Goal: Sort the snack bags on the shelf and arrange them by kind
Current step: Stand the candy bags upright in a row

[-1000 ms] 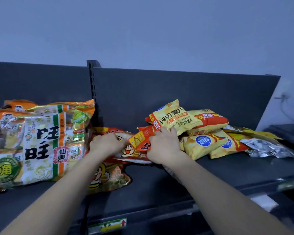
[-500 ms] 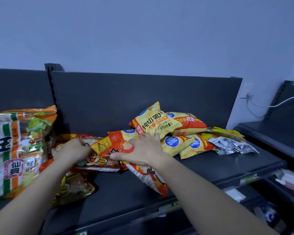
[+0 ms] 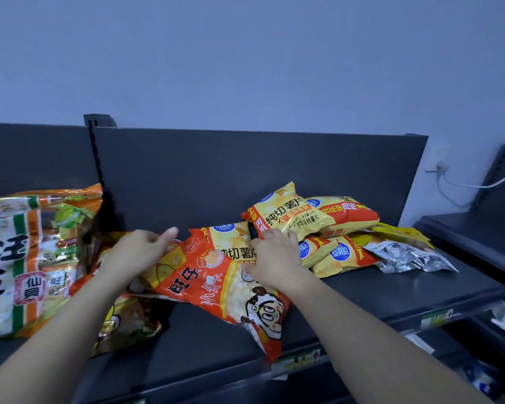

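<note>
The sorting is looking partly done. On the shelf, the big cracker bags are standing together at the left, and the yellow chip bags are lying heaped at the right, beside a silver bag. The middle is still mixed: an orange puff bag is lying across one chip bag, with more orange bags under the left forearm.

The left hand is resting half-open on the orange bags, gripping nothing that I can see. The right hand is pressing down where the puff bag meets the chips; I cannot tell whether it is gripping.

Compared with half a second ago, the puff bag is lying further out toward the shelf edge, more of its front is showing, and the right hand is sitting closer to the chip pile.
</note>
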A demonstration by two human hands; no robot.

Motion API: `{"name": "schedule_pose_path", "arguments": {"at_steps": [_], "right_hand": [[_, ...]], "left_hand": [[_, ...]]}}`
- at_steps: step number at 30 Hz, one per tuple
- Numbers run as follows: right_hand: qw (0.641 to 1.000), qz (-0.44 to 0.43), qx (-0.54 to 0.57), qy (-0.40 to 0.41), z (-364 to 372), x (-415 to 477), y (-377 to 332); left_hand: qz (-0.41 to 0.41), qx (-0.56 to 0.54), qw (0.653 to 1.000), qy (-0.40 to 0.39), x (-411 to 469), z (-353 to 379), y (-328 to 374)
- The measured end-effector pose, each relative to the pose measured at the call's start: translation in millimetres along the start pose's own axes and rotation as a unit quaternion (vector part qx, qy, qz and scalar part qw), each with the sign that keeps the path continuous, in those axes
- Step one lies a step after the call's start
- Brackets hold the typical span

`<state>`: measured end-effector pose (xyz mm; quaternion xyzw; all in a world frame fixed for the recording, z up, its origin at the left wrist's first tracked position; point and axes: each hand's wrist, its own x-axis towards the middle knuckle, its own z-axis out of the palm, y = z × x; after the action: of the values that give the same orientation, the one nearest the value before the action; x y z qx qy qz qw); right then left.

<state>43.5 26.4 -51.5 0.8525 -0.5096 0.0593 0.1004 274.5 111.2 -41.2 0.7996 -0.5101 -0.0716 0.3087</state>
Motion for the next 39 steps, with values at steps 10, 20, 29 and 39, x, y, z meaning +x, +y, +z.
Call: {"name": "schedule_pose_path", "arguments": {"at_steps": [10, 20, 29, 39], "right_hand": [[0.996, 0.02, -0.028, 0.087, 4, 1, 17], [0.965, -0.003, 0.229, 0.125, -1, 12, 31], [0.854, -0.039, 0.519, -0.008, -5, 24, 10], [0.869, 0.066, 0.485, 0.075, -4, 39, -14]], "left_hand": [[0.017, -0.123, 0.99, 0.067, 6, 3, 25], [0.229, -0.257, 0.937, 0.06, 19, -14, 64], [0.125, -0.337, 0.928, 0.101, 29, -20, 56], [-0.126, 0.099, 0.986, -0.052, 32, 4, -24]]}}
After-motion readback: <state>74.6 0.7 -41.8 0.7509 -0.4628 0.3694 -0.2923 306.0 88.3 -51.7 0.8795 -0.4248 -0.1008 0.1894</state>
